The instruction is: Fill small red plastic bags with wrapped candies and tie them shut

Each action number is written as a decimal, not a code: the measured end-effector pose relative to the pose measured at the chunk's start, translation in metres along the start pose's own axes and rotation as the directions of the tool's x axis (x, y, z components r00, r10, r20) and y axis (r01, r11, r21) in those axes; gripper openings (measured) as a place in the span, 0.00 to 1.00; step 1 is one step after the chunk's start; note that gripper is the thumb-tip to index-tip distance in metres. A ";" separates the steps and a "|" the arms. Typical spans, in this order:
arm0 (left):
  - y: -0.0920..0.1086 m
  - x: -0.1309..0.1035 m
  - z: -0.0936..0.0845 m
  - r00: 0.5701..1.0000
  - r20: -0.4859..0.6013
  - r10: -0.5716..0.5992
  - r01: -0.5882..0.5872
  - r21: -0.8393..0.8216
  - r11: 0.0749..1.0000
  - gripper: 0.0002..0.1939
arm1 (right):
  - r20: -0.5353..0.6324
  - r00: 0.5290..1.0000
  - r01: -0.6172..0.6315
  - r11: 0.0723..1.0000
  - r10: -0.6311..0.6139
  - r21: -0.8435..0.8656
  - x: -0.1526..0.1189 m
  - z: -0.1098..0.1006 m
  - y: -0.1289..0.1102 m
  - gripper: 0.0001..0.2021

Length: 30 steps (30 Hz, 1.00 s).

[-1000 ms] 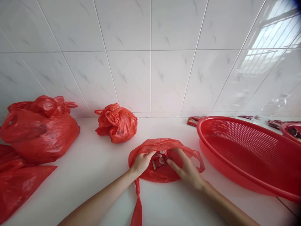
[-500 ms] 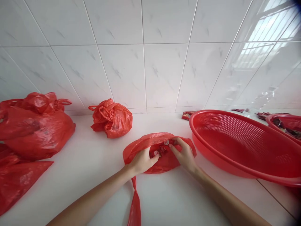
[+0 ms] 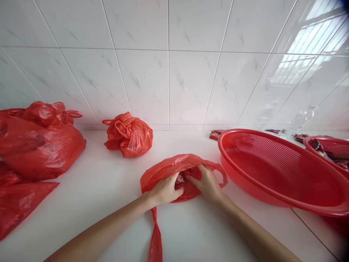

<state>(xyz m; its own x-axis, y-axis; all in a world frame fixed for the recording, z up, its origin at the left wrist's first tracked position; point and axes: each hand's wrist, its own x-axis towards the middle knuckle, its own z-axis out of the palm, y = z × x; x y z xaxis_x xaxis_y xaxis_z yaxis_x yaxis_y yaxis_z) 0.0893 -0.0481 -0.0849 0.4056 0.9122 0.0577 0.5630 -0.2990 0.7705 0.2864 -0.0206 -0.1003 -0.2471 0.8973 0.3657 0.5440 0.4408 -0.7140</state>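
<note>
An open red plastic bag (image 3: 174,163) lies on the white counter with its mouth toward me. Small red wrapped packets (image 3: 180,178) show inside it. My left hand (image 3: 165,190) reaches in from the left, its thumb apart from the fingers, beside the packets. The bag hides part of its fingers. From the right, my right hand (image 3: 208,183) reaches in, thumb stretched toward the packets and apart from the index finger. Its other fingertips are hidden in the bag. One twisted bag handle hangs toward me; the other loops beside my right wrist.
At right stands a large red perforated basket (image 3: 245,182), with another red basket (image 3: 324,140) holding dark packets beyond it. A red packet (image 3: 215,134) lies near the tiled wall (image 3: 147,83). Left are a bundled red bag (image 3: 136,140) and large filled red bags (image 3: 49,145).
Both hands have moved slightly deeper into the bag. The round-marked pieces near my thumbs earlier have gone from there; the right thumb and finger have spread. The view has shifted slightly.
</note>
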 end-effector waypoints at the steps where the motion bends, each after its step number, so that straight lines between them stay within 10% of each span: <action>1: -0.001 0.000 0.001 1.000 0.003 -0.003 0.003 -0.005 1.000 0.17 | 0.001 1.000 0.011 0.998 -0.011 -0.068 0.000 0.002 0.001 0.11; 8: 0.006 0.002 -0.009 1.000 -0.019 -0.001 -0.001 -0.057 0.998 0.16 | 0.020 0.994 0.107 0.972 -0.106 -0.210 -0.002 0.007 0.000 0.07; 17: 0.046 -0.001 -0.050 0.993 0.024 0.116 -0.097 -0.402 0.910 0.19 | -0.019 0.999 0.048 0.888 -0.045 0.457 -0.018 -0.019 -0.053 0.08; 30: 0.072 -0.016 -0.057 0.998 -0.031 0.057 -0.064 -0.594 0.802 0.13 | 0.007 0.999 -0.040 0.691 0.051 0.722 -0.025 -0.032 -0.070 0.08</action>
<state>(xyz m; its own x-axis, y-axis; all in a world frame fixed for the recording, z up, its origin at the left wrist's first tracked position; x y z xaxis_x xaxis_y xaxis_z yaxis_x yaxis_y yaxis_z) 0.0820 -0.0684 0.0055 0.4143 0.9021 0.1211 -0.0018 -0.1323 0.9912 0.2795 -0.0744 -0.0401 -0.2243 0.9187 0.3250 -0.1927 0.2851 -0.9389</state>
